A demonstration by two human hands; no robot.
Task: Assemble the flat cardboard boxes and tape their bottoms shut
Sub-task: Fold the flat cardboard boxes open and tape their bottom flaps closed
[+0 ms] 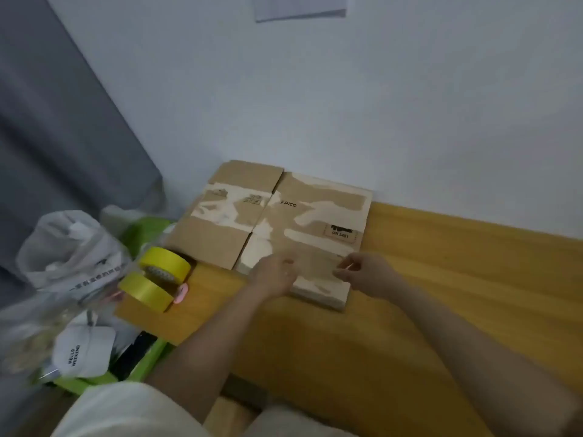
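Flat boxes: a stack of folded cardboard lying on the wooden table, pushed back against the white wall; the top sheet shows torn, pale patches where the surface has peeled, a "PICO" mark near the centre fold and a black "UN 3481" label toward its right side. My left hand: resting on the near edge of the stack, left of centre, fingers bent down onto the cardboard; blur keeps me from telling whether they actually grip the edge. My right hand: at the same near edge further right, thumb and forefinger brought together as if pinching the top sheet, though the picture is too soft to tell whether cardboard is caught between them. Tape: two yellow rolls, one leaning on the other, at the table's left corner just beside the stack's left flap, with a small pink item touching them on the near side. Left of the table, lower down: a green bin holding a clear plastic bag and a white cap printed "HELLO WEEKEND". Grey curtain hanging at far left. A white sheet of paper fixed on the wall at the top.
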